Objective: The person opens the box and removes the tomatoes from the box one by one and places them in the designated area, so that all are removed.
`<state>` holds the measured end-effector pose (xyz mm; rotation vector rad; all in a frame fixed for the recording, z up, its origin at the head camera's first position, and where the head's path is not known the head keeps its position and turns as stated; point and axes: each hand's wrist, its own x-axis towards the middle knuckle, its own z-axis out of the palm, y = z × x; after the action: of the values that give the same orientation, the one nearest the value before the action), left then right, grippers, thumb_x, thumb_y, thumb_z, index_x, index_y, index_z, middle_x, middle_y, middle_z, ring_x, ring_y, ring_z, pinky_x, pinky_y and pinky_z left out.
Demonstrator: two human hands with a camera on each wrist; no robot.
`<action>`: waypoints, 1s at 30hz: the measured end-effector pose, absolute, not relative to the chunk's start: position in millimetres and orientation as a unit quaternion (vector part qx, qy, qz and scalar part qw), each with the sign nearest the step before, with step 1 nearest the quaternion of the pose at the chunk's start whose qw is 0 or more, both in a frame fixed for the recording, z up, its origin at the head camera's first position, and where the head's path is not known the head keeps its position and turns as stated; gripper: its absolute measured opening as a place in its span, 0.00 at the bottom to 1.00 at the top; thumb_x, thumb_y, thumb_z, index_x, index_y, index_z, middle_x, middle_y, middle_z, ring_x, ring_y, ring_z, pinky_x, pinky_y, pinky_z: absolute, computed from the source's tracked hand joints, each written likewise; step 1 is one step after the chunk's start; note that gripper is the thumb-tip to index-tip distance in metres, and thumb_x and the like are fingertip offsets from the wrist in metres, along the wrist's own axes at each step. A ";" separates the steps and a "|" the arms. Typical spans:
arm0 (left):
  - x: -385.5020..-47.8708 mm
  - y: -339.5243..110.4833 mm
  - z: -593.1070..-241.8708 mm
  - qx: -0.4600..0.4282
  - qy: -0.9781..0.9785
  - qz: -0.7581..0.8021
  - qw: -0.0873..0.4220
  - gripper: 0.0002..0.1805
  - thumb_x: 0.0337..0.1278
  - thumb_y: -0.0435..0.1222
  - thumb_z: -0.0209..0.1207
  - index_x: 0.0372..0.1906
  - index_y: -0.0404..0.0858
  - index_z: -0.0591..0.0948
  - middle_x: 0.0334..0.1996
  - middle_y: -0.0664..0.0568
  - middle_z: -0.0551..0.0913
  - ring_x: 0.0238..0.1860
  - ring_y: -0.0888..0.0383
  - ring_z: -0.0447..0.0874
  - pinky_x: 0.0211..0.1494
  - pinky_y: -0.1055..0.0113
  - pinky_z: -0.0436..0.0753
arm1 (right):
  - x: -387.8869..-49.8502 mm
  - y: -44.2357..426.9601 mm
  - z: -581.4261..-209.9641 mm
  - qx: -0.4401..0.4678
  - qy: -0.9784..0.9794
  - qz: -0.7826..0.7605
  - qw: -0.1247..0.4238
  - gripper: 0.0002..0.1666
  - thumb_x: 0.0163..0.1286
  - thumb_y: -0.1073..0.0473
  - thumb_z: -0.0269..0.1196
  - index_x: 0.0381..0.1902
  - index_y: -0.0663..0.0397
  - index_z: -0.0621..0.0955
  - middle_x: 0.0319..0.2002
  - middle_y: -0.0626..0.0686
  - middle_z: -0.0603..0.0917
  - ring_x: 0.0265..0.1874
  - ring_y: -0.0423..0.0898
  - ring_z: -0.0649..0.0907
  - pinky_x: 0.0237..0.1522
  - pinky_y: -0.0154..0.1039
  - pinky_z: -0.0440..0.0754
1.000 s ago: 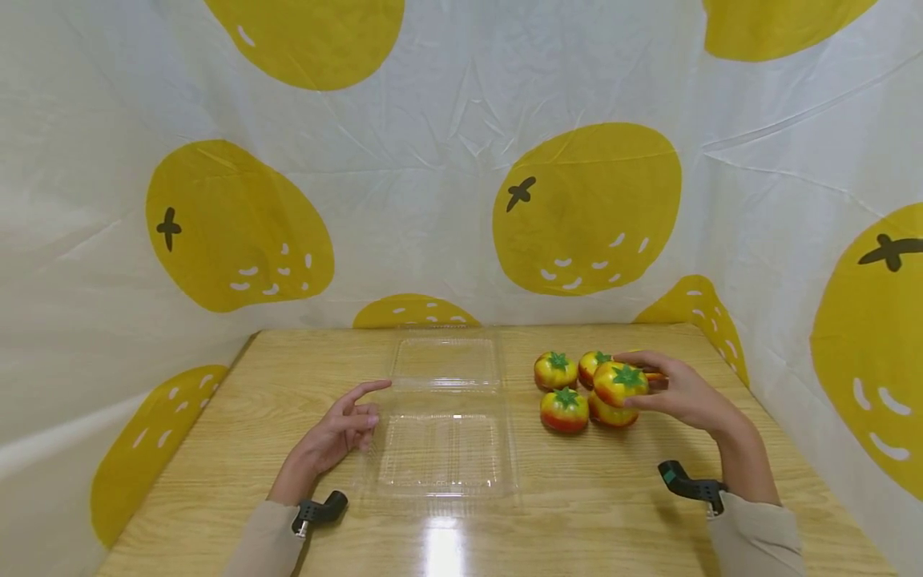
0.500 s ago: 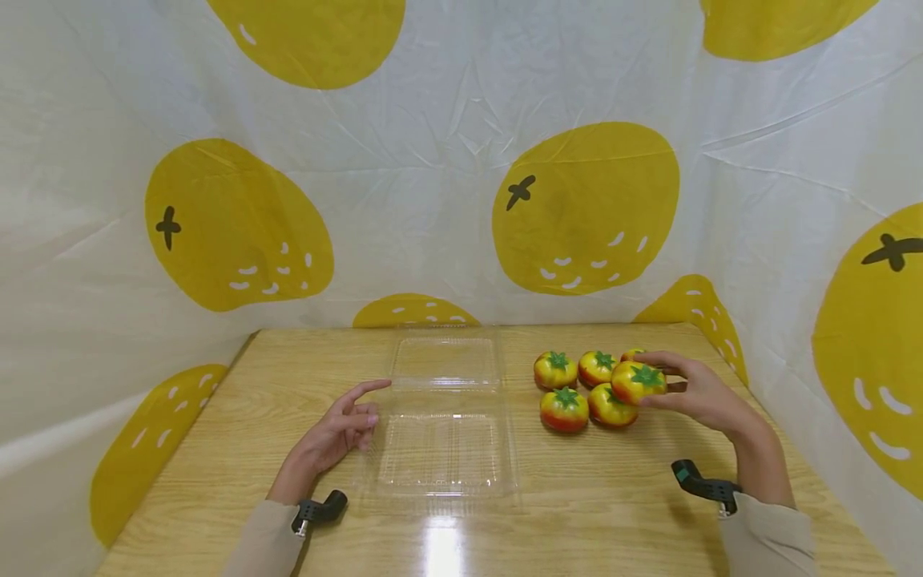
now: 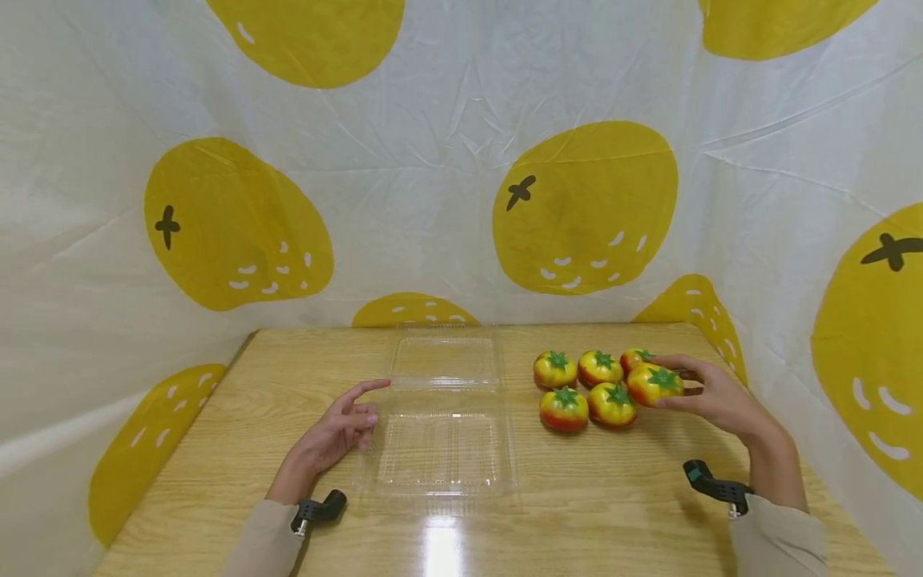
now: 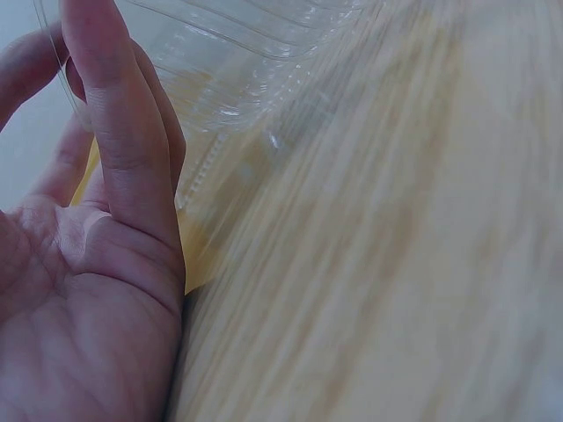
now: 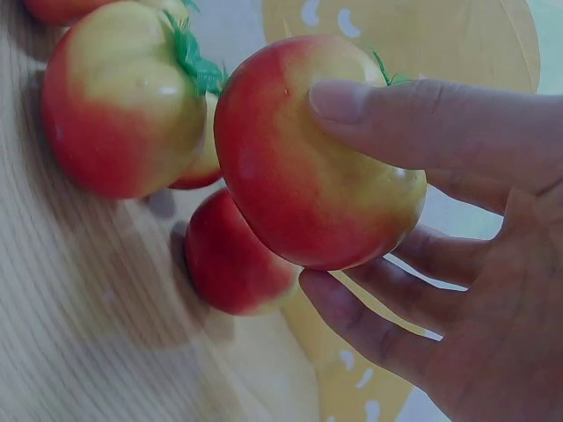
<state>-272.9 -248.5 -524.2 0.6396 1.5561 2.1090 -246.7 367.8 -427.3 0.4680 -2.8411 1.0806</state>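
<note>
On the right in the head view, my right hand (image 3: 721,397) grips a yellow-and-red toy tomato (image 3: 654,385) with a green leafy top. Its thumb lies across the fruit's side in the right wrist view, and the tomato (image 5: 308,158) appears raised off the table. Several similar toy tomatoes (image 3: 565,410) stand close beside it in two rows. A clear plastic clamshell container (image 3: 447,490) lies open at the middle, lid side away. At its left edge my left hand (image 3: 339,433) holds the rim (image 4: 75,101), index finger extended along it.
The wooden table (image 3: 598,513) carries the container and the tomatoes. A white curtain (image 3: 418,208) printed with yellow fruit hangs close behind the table and along both sides. Black wrist mounts (image 3: 324,507) sit on both forearms.
My right hand has moved right with its tomato, from above the front row to that row's right end, uncovering tomatoes behind. The left hand and container stay in place.
</note>
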 end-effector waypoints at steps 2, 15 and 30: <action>-273.1 -248.6 -524.2 0.232 0.563 0.762 0.220 0.35 0.73 0.20 0.44 0.81 0.39 0.56 0.29 0.59 0.81 0.24 0.66 0.84 0.30 0.71 0.87 | -247.6 370.6 -428.9 0.151 -0.926 0.344 0.037 0.36 0.65 0.55 0.74 0.68 0.58 0.77 0.66 0.65 0.78 0.55 0.34 0.75 0.46 0.31 0.83; -272.5 -248.1 -523.5 0.229 0.566 0.762 0.218 0.35 0.73 0.21 0.45 0.81 0.39 0.58 0.29 0.59 0.80 0.24 0.66 0.82 0.29 0.72 0.86 | -252.2 381.0 -441.1 0.141 -0.930 0.338 0.030 0.37 0.64 0.55 0.75 0.67 0.62 0.77 0.65 0.68 0.79 0.55 0.38 0.77 0.47 0.28 0.80; -273.4 -247.7 -523.9 0.230 0.569 0.759 0.217 0.35 0.73 0.22 0.47 0.81 0.40 0.58 0.29 0.59 0.80 0.24 0.66 0.83 0.29 0.73 0.86 | -258.8 386.7 -460.6 0.146 -0.926 0.348 0.009 0.34 0.63 0.59 0.74 0.65 0.66 0.77 0.62 0.70 0.79 0.50 0.18 0.68 0.49 0.30 0.78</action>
<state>-273.4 -247.7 -523.9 0.6379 1.5755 2.1028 -258.8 386.7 -460.6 0.4577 -2.8928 1.0884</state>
